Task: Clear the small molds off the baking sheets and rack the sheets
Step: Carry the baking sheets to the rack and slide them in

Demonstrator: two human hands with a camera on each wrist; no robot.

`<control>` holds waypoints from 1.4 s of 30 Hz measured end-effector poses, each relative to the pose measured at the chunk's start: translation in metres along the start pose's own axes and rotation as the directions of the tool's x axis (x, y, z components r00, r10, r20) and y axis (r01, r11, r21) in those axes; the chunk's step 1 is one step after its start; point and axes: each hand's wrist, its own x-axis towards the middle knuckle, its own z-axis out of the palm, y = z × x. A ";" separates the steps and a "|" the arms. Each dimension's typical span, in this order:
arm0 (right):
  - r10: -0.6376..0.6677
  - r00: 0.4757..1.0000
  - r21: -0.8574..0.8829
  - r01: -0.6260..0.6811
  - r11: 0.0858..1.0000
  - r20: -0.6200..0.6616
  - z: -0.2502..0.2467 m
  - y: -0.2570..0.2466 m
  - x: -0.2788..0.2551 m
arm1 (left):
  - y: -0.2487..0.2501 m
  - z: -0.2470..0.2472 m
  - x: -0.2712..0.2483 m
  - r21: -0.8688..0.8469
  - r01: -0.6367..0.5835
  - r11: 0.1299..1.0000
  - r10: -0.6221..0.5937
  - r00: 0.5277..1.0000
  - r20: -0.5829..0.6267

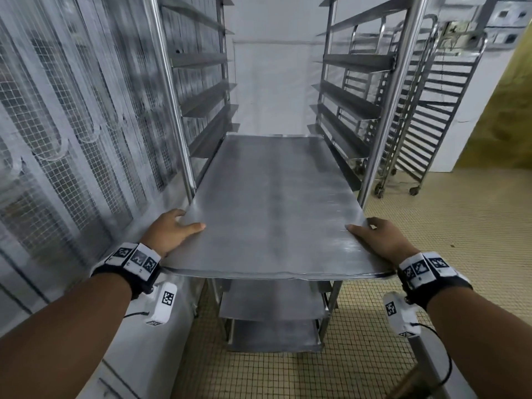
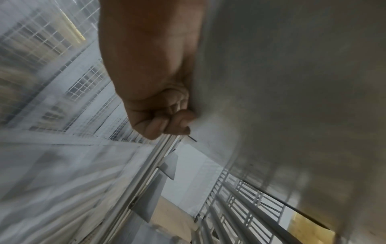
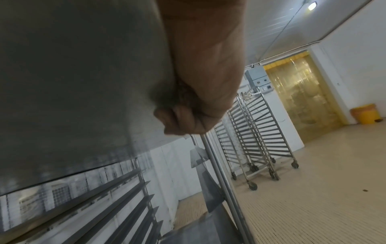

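Person stands facing a tall steel rack (image 1: 394, 90), both hands on one bare metal baking sheet (image 1: 273, 203); the sheet is level, its far end between the rack's posts at 12 o'clock, its near edge sticking out toward the person; whether it sits on the side rails cannot be told; left hand (image 1: 169, 230) clamps the sheet's near corner at 9 o'clock, thumb flat on top, fingers (image 2: 158, 125) curled under the edge in the left wrist view; right hand (image 1: 380, 239) does the same at 3 o'clock, thumb on top, fingers (image 3: 181, 120) wrapped under in the right wrist view; two more sheets (image 1: 273, 318) sit lower in the same rack at 6 o'clock; wire mesh panels (image 1: 72, 125) run along 9 o'clock; empty wheeled racks (image 1: 426, 116) stand against the wall at 2 o'clock; yellow strip curtain (image 3: 300, 99) and a yellow bin (image 3: 365, 113) beyond them; floor of small tan tiles (image 1: 446, 231); wrist views blurred.
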 end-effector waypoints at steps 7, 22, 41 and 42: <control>-0.096 0.995 -0.241 0.097 0.966 0.018 -0.019 -0.028 -0.041 | 0.031 -0.010 -0.041 0.485 -0.219 0.847 0.199 0.976 0.093; -0.668 0.744 -0.333 0.629 0.702 -0.005 0.083 -0.055 -0.148 | 0.047 0.066 -0.145 0.609 -0.605 0.513 0.521 0.783 0.339; -0.526 0.841 -0.496 0.406 0.768 -0.126 0.106 -0.051 -0.029 | 0.053 0.101 -0.035 0.649 -0.383 0.658 0.437 0.895 0.085; -0.529 0.840 -0.488 0.413 0.769 -0.122 0.106 -0.052 -0.017 | 0.055 0.103 -0.024 0.652 -0.369 0.662 0.425 0.902 0.080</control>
